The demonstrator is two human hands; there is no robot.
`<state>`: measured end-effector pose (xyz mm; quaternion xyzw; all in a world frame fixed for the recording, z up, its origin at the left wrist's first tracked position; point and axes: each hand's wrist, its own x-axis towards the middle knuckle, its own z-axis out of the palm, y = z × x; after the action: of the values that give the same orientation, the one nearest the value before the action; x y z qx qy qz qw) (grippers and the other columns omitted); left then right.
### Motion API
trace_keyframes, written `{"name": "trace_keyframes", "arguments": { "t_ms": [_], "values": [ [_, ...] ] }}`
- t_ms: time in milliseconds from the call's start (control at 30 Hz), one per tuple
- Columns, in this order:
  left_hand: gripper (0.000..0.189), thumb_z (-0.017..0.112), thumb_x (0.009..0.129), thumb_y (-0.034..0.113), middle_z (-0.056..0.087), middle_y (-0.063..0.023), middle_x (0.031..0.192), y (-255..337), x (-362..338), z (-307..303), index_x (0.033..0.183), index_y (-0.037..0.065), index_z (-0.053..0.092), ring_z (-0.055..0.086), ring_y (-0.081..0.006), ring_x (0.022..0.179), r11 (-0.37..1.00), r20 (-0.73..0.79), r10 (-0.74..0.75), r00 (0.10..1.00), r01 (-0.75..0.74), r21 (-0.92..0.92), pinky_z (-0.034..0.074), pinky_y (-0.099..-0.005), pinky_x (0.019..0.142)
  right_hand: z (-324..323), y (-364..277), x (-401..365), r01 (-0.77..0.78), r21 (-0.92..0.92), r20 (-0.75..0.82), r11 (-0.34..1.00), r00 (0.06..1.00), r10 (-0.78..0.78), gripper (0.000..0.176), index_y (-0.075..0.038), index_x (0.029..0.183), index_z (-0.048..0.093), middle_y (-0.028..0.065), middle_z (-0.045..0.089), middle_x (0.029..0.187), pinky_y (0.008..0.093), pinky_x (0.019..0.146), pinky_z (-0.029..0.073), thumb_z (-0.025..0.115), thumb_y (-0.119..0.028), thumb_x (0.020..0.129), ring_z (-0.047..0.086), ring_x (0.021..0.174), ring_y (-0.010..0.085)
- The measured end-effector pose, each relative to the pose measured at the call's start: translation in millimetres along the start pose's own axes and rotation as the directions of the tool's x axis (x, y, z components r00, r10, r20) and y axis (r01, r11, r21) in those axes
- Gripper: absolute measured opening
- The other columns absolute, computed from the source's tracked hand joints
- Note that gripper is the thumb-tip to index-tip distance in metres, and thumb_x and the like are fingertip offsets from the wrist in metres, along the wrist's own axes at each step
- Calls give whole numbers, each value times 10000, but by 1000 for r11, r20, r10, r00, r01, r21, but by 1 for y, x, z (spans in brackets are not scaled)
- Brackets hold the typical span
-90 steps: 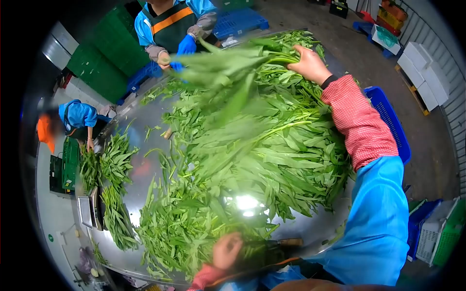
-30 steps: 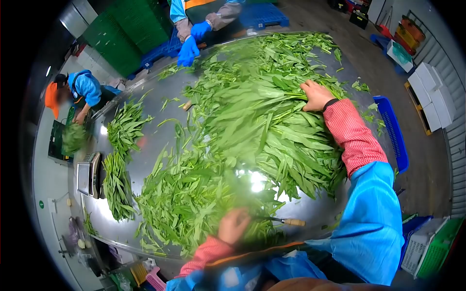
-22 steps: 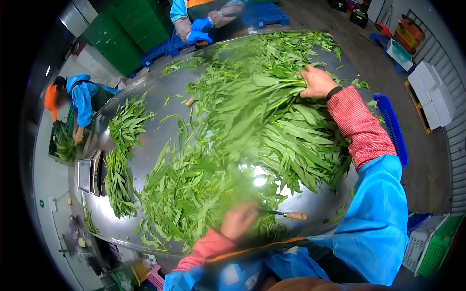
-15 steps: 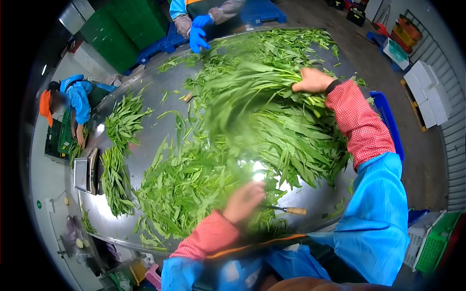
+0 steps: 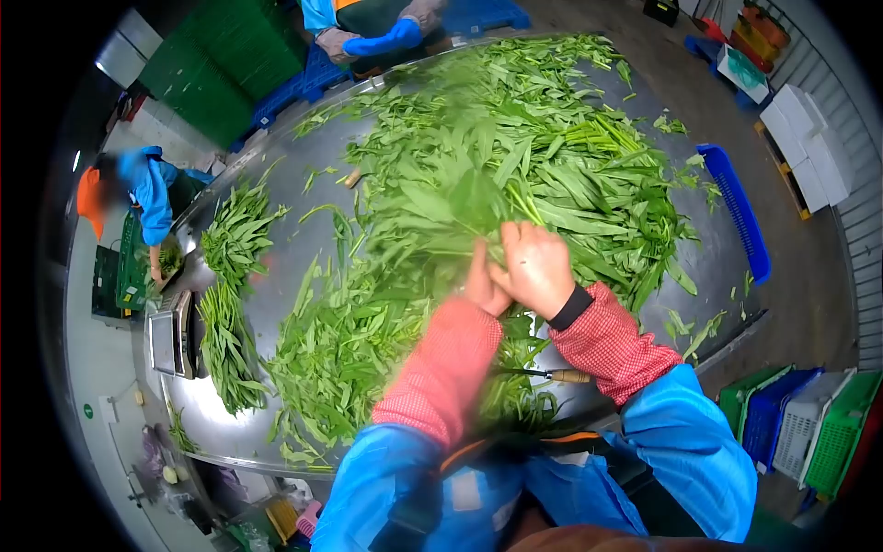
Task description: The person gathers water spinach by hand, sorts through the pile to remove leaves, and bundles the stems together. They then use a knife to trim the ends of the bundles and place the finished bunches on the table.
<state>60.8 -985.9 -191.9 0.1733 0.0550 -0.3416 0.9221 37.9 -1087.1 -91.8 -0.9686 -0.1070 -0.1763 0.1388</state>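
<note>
My right hand (image 5: 537, 267) is closed around the stems of a bunch of water spinach (image 5: 460, 198), whose long leaves fan out away from me and are blurred. Against it, my left hand (image 5: 486, 283) grips the same bunch low down, some of its fingers hidden. Beneath and around both hands spreads a heap of loose water spinach (image 5: 589, 175) on the metal table (image 5: 308, 230). Close to my right wrist lies a knife with a wooden handle (image 5: 568, 375), its blade partly under leaves.
At the left stand a scale (image 5: 172, 336) and laid-out bunches of greens (image 5: 230, 340). A co-worker in an orange cap (image 5: 90, 198) is beyond them; another person's blue-gloved hand (image 5: 391, 39) shows across the table. A blue basket (image 5: 736, 216) flanks the right edge; several crates (image 5: 805, 428) stand lower right.
My right hand has brought the bunch down and left, toward me. My left hand has risen to meet it at the stems. The co-worker's gloved hands across the table have shifted.
</note>
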Motion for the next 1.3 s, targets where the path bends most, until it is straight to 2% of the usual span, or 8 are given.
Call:
{"name": "trace_keyframes", "arguments": {
  "t_ms": [233, 333, 533, 633, 900, 967, 1100, 1300],
  "values": [
    [833, 560, 794, 694, 524, -143, 1328, 21, -10, -4, 1359, 92, 444, 518, -328, 1192, 998, -218, 29, 976, -14, 68, 426, -491, 1000, -20, 32, 12, -194, 173, -101, 966, 972, 214, 555, 27, 1108, 580, 231, 604, 1002, 447, 783, 481, 649, -438, 813, 602, 920, 354],
    [814, 556, 799, 693, 607, -150, 1199, 24, -12, 12, 1293, 48, 504, 590, -314, 1078, 995, -205, 56, 977, -39, 87, 458, -474, 961, 7, 69, 30, -500, 281, 350, 819, 848, 397, 591, 55, 1102, 575, 260, 628, 1060, 435, 817, 487, 550, -496, 888, 625, 939, 388],
    [770, 574, 788, 679, 609, -166, 1190, 34, -18, 12, 1227, 47, 554, 594, -310, 1073, 997, -203, 60, 977, -49, 57, 475, -478, 936, 74, 90, 33, -617, 721, 597, 315, 784, 170, 240, 60, 987, 580, 90, 669, 812, 296, 667, 512, 631, -129, 849, 660, 771, 155],
    [771, 594, 758, 684, 605, -171, 1183, 45, -27, 10, 1207, 57, 566, 588, -326, 1076, 994, -145, 103, 984, -99, 35, 477, -491, 935, 63, 115, 36, -313, 423, 274, 850, 939, 210, 233, -29, 1049, 591, 159, 678, 851, 414, 671, 523, 525, -178, 882, 664, 737, 321],
    [769, 526, 775, 723, 614, -177, 1160, 62, -78, -14, 1189, 77, 582, 607, -334, 1033, 984, -239, 48, 970, -87, -153, 509, -528, 865, -1, 179, 66, -24, -472, 20, 881, 999, 38, 296, -16, 972, 598, 174, 593, 957, 444, 705, 508, 584, -294, 869, 603, 890, 339],
    [758, 525, 786, 709, 614, -174, 1172, 59, -75, -33, 1205, 80, 578, 616, -327, 1019, 994, -306, 53, 951, -80, -77, 513, -512, 864, -18, 110, 58, 4, -417, -63, 909, 997, -34, 433, 6, 969, 583, 188, 611, 885, 450, 695, 502, 602, -412, 857, 617, 823, 331],
    [669, 645, 815, 531, 620, -91, 1148, 50, -74, -25, 1312, 110, 496, 620, -231, 976, 995, -317, 13, 948, 18, 95, 523, -374, 819, -34, -20, 18, -222, 227, 589, 948, 807, 47, 848, 56, 1306, 428, 279, 638, 975, 453, 708, 527, 615, -592, 792, 651, 827, 370],
    [640, 338, 965, 545, 460, -145, 1402, 55, -126, 6, 1420, 96, 379, 487, -296, 1250, 963, -203, 228, 952, -189, 191, 413, -421, 1046, -7, -92, -33, -9, 374, 321, 927, 939, -120, 1019, 75, 1379, 290, 274, 595, 921, 428, 687, 521, 740, -522, 687, 631, 791, 387]
  ]
}}
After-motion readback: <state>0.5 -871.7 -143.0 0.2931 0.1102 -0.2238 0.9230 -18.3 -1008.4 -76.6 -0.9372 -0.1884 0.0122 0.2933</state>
